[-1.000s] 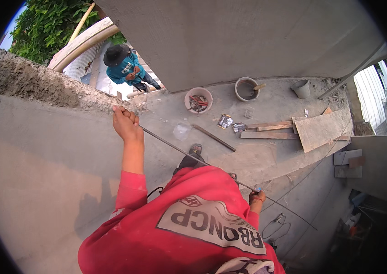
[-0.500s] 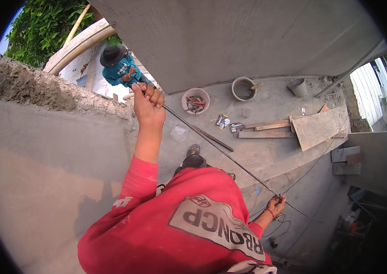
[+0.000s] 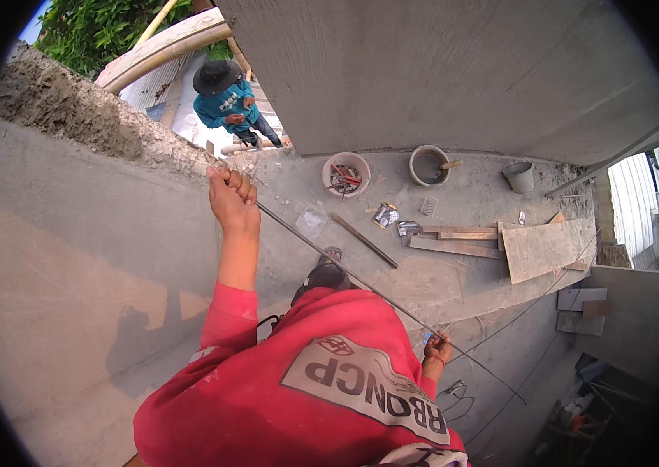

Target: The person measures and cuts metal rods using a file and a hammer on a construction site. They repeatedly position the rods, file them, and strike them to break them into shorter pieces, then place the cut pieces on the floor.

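rod (image 3: 380,293) slants straight from upper left to lower right.

A long, thin, dark, nearly straight rod (image 3: 376,291), gripped at 2 places, slants from upper left to lower right. The left hand (image 3: 233,201) closes around its upper part; the right hand (image 3: 436,347) holds it farther along, the rest jutting free beyond.

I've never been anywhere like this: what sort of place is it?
Probably a building site: a round whitish bucket of grey mix, long brown wooden planks, and a rough-topped grey masonry wall.
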The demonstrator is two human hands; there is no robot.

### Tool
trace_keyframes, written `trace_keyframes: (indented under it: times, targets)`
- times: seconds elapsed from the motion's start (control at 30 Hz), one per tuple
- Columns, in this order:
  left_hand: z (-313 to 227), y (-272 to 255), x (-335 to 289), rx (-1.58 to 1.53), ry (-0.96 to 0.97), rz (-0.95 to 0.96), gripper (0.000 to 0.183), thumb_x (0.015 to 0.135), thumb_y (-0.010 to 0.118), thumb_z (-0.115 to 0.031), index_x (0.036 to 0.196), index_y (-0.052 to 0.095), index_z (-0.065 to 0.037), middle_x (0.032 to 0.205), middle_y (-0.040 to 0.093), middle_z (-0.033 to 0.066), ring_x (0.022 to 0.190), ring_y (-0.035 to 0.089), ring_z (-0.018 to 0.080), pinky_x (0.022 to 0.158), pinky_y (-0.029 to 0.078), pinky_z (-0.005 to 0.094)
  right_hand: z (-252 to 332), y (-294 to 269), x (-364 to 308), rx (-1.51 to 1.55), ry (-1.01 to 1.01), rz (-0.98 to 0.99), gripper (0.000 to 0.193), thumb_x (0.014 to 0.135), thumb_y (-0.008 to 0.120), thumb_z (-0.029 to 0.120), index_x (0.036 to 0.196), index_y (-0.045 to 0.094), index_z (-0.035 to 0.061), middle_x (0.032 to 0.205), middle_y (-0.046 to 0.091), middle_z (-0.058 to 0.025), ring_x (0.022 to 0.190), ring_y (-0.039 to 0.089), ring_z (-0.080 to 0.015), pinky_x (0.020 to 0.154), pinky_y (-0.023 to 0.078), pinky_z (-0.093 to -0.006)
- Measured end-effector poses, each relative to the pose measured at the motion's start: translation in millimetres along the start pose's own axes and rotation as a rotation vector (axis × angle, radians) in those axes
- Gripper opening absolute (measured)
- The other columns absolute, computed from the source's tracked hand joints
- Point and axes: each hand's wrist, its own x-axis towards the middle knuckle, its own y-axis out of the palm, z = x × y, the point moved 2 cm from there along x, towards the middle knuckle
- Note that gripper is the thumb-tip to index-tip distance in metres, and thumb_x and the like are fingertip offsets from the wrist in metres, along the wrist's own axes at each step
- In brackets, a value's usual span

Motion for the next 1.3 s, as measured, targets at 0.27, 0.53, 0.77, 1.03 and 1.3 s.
trace_keyframes:
  times: [0.27,0.53,0.77,1.03,1.3]
  targets:
    - [8.9,4.8,7.6,0.038,0.005,0.002,0.039,0.108,0.038,-0.044,0.083,0.04,-0.014,0.06,0.024,-0.0051,0.047,0.018,0.0075,0.042,0.017,0.0264,-19.9,-10.0,-12.8,0.05,0.038,-0.107,0.032,0.107,0.037,0.031,0.112,0.055,0.005,0.106,0.063,-0.0116,0.078,0.061,-0.0215,0.066,0.052,-0.0293]
    - [12.7,3.5,13.9,0.053,0.0,-0.033,0.041,0.108,0.038,-0.045,0.082,0.04,-0.014,0.06,0.024,-0.0052,0.046,0.019,0.0077,0.041,0.018,0.0266,-23.9,-15.2,-10.1,0.006,0.052,-0.096,0.029,0.105,0.04,0.03,0.114,0.056,0.0067,0.108,0.064,-0.0106,0.083,0.062,-0.0204,0.07,0.053,-0.03]
    - [10.7,-0.5,11.3,0.042,0.008,-0.016,0.04,0.108,0.038,-0.044,0.082,0.04,-0.014,0.06,0.025,-0.0051,0.046,0.019,0.0076,0.041,0.018,0.0264,-18.6,-18.4,10.2,-0.043,0.091,-0.085,0.025,0.104,0.039,0.027,0.111,0.056,0.0094,0.107,0.064,-0.007,0.088,0.062,-0.0185,0.072,0.053,-0.0293]
    - [11.5,-3.9,12.4,0.047,0.003,-0.007,0.04,0.108,0.038,-0.045,0.081,0.04,-0.015,0.061,0.026,-0.0048,0.045,0.02,0.0074,0.041,0.018,0.0262,-26.0,-24.3,19.4,-0.097,0.14,-0.055,0.025,0.104,0.039,0.027,0.114,0.054,0.0098,0.108,0.063,-0.0066,0.089,0.061,-0.0188,0.073,0.051,-0.0283]
    - [11.5,-2.2,10.6,0.071,-0.005,-0.032,0.04,0.108,0.038,-0.045,0.081,0.039,-0.015,0.062,0.026,-0.0049,0.047,0.019,0.0075,0.043,0.018,0.0264,-30.9,-26.2,13.8,-0.072,0.133,-0.109,0.031,0.105,0.041,0.03,0.123,0.054,0.0084,0.114,0.063,-0.0052,0.103,0.064,-0.0216,0.078,0.052,-0.0301]
